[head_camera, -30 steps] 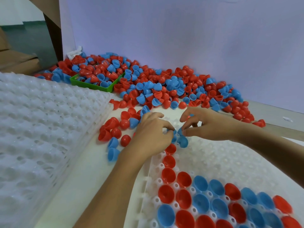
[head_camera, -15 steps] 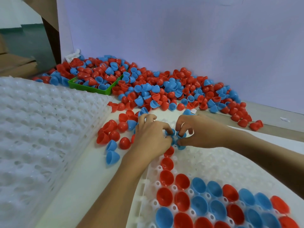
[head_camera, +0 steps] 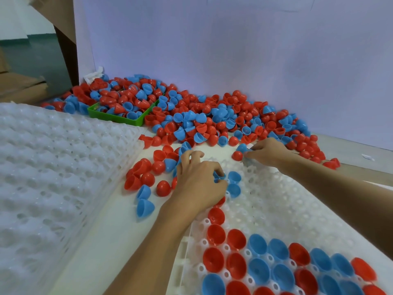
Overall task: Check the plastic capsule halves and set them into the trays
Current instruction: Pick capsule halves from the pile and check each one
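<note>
A white dimpled tray (head_camera: pixel 282 201) lies in front of me, its near rows filled with red and blue capsule halves (head_camera: pixel 257 265) set open side up. My left hand (head_camera: pixel 197 182) rests over the tray's far left part and pinches a blue capsule half (head_camera: pixel 219 175) between thumb and fingers. Two blue halves (head_camera: pixel 234 184) sit in the tray just right of it. My right hand (head_camera: pixel 268 152) has reached to the tray's far edge, fingers curled round a blue half (head_camera: pixel 242 148), beside a red half (head_camera: pixel 237 155).
A large heap of red and blue halves (head_camera: pixel 212 118) runs along the white back wall. A green bin (head_camera: pixel 119 118) full of halves sits at the back left. A stack of white trays (head_camera: pixel 46 177) fills the left. Loose halves (head_camera: pixel 146 179) lie between stack and tray.
My right hand has left the spot beside my left hand and moved back and right to the heap's edge. My left hand stays over the tray with a blue half.
</note>
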